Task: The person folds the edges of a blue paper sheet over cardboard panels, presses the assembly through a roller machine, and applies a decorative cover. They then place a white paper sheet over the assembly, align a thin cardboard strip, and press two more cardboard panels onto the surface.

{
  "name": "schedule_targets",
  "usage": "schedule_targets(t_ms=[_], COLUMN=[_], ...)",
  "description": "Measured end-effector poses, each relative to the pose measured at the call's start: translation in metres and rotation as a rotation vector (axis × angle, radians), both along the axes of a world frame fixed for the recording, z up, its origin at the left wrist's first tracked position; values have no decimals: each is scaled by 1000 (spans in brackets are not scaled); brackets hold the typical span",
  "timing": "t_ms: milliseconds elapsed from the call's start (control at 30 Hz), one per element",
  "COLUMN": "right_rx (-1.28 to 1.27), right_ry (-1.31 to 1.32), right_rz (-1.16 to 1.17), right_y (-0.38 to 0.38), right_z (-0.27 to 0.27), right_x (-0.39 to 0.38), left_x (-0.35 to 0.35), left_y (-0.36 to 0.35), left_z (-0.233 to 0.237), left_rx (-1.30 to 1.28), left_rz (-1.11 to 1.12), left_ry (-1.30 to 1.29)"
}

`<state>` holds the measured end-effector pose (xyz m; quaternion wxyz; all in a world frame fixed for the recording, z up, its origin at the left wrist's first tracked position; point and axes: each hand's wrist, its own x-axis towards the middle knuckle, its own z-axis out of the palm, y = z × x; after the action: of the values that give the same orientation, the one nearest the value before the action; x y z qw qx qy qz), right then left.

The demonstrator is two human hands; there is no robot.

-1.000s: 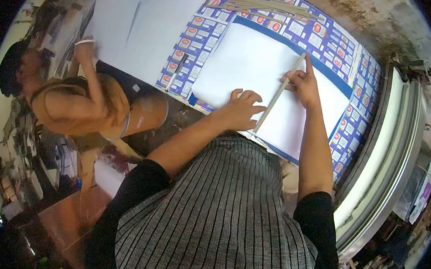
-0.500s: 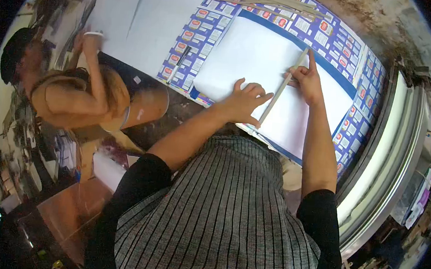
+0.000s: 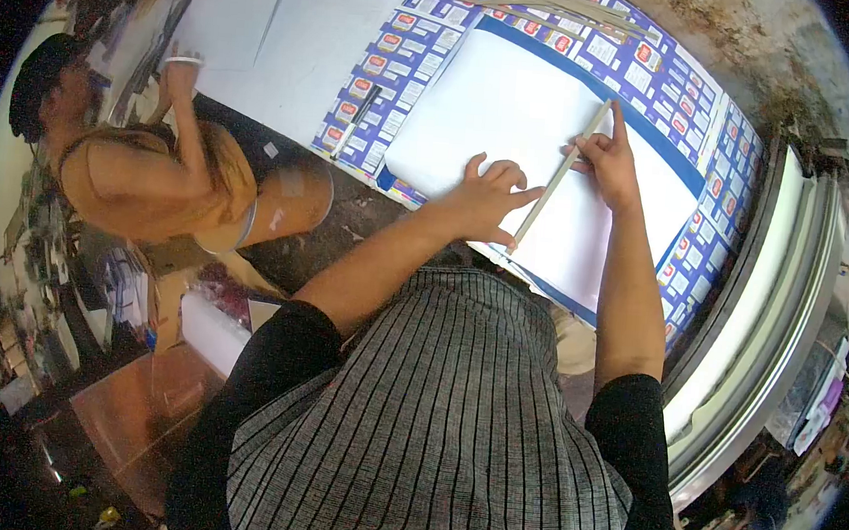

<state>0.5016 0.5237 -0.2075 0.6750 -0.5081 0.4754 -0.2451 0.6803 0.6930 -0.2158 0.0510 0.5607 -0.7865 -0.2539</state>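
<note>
A thin beige strip (image 3: 544,196), probably cardboard, lies slantwise across a large white sheet (image 3: 485,102) with a blue border (image 3: 564,68). Fingers spread, my left hand (image 3: 488,202) rests on the sheet, its thumb at the strip's near end and its index fingertip against the strip's side. My right hand (image 3: 610,168) grips the strip's far part, thumb and curled fingers around it, with the index finger stretched towards the far tip.
Purple printed paper (image 3: 356,113) covers the table under the sheet. Several loose beige strips (image 3: 541,2) lie at the back, and a black pen (image 3: 360,113) at the left. Another person (image 3: 155,182) sits at the left by white sheets (image 3: 333,22). Rolled material (image 3: 785,320) borders the right.
Both hands keep nearly the same places on the strip. The person at the left has shifted slightly, and the view has moved a little.
</note>
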Motion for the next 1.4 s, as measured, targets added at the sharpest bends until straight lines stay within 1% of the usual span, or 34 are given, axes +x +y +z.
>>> schedule_targets(t_ms=[233,667,933,1400], right_rx=[19,34,28,26], right_ry=[-56,-18,48,39], right_rz=[-20,-12,-8,-1], right_y=[1,0,2,2], right_z=[-4,-3,-4,-2], right_x=[0,3,3,2], left_x=[0,1,1,0], left_y=[0,-1,-2,-1], left_z=[-4,-4,-2,-2], left_rx=[-7,8,48,46], left_rz=[13,17,18,21], left_ry=[8,16,24,21])
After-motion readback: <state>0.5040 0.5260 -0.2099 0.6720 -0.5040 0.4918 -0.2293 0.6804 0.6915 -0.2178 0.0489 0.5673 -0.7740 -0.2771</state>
